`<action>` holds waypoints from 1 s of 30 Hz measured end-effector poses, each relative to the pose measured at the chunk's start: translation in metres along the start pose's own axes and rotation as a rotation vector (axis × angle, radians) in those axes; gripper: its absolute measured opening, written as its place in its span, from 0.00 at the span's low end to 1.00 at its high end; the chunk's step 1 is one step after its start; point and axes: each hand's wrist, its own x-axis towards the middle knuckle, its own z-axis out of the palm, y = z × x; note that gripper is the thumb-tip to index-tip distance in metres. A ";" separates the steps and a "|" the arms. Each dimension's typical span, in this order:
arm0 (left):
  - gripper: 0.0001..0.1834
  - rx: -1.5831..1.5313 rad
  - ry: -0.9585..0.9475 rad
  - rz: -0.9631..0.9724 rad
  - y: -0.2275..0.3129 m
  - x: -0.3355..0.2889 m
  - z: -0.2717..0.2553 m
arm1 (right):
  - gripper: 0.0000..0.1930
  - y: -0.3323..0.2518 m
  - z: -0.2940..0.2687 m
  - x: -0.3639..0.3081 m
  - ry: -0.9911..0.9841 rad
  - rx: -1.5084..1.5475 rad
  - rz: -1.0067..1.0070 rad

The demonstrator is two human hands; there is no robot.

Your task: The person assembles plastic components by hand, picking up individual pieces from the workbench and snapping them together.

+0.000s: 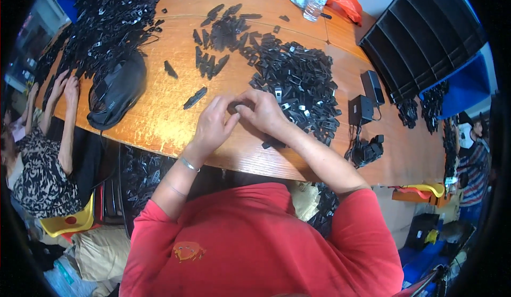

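Observation:
My left hand [214, 120] and my right hand [258, 111] meet over the wooden table [159, 121] near its front edge. Both have curled fingers, closed around a small black part [234, 106] that is mostly hidden between them. A heap of small black plastic pieces [298, 84] lies just beyond and right of my right hand. One long black piece [195, 98] rests alone beyond my left hand, and another black piece [170, 69] lies farther left. Beyond them spreads a loose group of flat black pieces [223, 30].
A black bag [118, 92] and a large black heap [106, 25] lie left, beside a co-worker's hands [66, 86]. Black adapters with cables [361, 110] stand right, before a tilted black rack [426, 36]. A clear bottle [318, 1] stands at the back near a red bag [345, 1].

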 end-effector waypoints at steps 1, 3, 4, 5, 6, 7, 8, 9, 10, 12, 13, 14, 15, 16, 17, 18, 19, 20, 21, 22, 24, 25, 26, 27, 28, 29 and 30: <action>0.20 -0.006 -0.008 0.007 0.002 0.000 0.002 | 0.12 0.002 0.000 -0.002 0.010 -0.040 -0.044; 0.19 0.072 -0.001 0.066 0.004 0.000 0.003 | 0.12 0.004 0.003 -0.004 0.023 -0.048 -0.057; 0.19 0.070 -0.005 0.069 0.003 0.000 0.004 | 0.12 0.006 0.003 -0.006 0.030 -0.054 -0.073; 0.18 0.120 0.012 0.111 0.000 0.000 0.007 | 0.12 0.003 0.002 -0.005 0.030 -0.054 -0.072; 0.17 0.171 0.029 0.152 -0.003 -0.001 0.008 | 0.12 0.001 0.000 -0.005 0.010 -0.039 -0.037; 0.17 0.171 0.029 0.151 -0.006 -0.003 0.009 | 0.12 -0.001 -0.002 -0.005 -0.012 -0.023 -0.003; 0.16 0.167 0.022 0.128 -0.008 -0.003 0.009 | 0.12 -0.001 -0.005 -0.005 -0.011 -0.023 -0.001; 0.14 0.164 0.016 0.105 -0.010 -0.004 0.009 | 0.12 -0.001 -0.010 -0.004 -0.029 -0.011 0.040; 0.14 0.163 0.016 0.103 -0.015 -0.005 0.007 | 0.12 0.001 -0.014 -0.004 -0.048 0.002 0.081; 0.14 0.164 0.044 -0.043 -0.022 -0.006 0.000 | 0.12 0.010 -0.021 -0.007 -0.049 0.056 0.183; 0.14 0.165 0.043 -0.048 -0.024 -0.004 0.002 | 0.12 0.014 -0.022 -0.009 -0.060 0.084 0.239; 0.15 0.140 0.004 -0.025 -0.019 0.001 0.006 | 0.13 0.019 -0.021 -0.012 -0.080 0.117 0.255; 0.15 0.123 -0.027 -0.007 -0.017 0.007 0.008 | 0.13 0.013 -0.019 -0.012 -0.093 0.121 0.251; 0.19 0.166 -0.030 0.000 -0.025 0.010 0.018 | 0.14 0.007 -0.018 -0.012 -0.158 0.117 0.276; 0.19 0.170 -0.028 -0.006 -0.024 0.016 0.021 | 0.15 0.003 -0.018 -0.013 -0.217 0.112 0.303; 0.21 0.140 -0.034 -0.021 -0.022 0.021 0.022 | 0.13 0.013 -0.013 -0.016 -0.118 -0.052 0.057; 0.22 0.109 -0.040 -0.035 -0.021 0.023 0.020 | 0.13 0.017 -0.013 -0.019 -0.123 -0.049 0.054; 0.24 0.079 -0.035 -0.128 -0.020 0.019 0.019 | 0.11 0.010 -0.016 -0.020 -0.136 0.121 0.241; 0.24 0.080 -0.035 -0.133 -0.017 0.016 0.015 | 0.09 0.003 -0.020 -0.021 -0.148 0.291 0.429; 0.24 0.010 0.013 -0.154 -0.014 0.011 0.010 | 0.07 -0.003 -0.022 -0.021 -0.154 0.304 0.472; 0.21 -0.110 0.006 -0.251 -0.007 0.001 -0.002 | 0.07 -0.009 -0.020 -0.024 -0.181 0.311 0.456; 0.21 -0.109 0.002 -0.252 -0.010 -0.007 -0.002 | 0.07 -0.012 -0.018 -0.025 -0.208 0.315 0.438; 0.19 -0.270 -0.067 -0.326 -0.013 -0.016 -0.004 | 0.08 -0.017 -0.014 -0.025 -0.211 0.339 0.415; 0.18 -0.431 -0.135 -0.399 -0.015 -0.023 -0.004 | 0.08 -0.015 -0.006 -0.024 -0.220 0.359 0.400; 0.12 -0.574 -0.101 -0.417 -0.016 -0.030 0.001 | 0.08 -0.017 0.000 -0.023 -0.224 0.375 0.402; 0.12 -0.569 -0.095 -0.420 -0.021 -0.034 0.001 | 0.09 -0.019 0.005 -0.022 -0.233 0.390 0.402; 0.11 -0.662 -0.067 -0.494 -0.027 -0.038 0.000 | 0.09 -0.022 0.007 -0.023 -0.240 0.391 0.398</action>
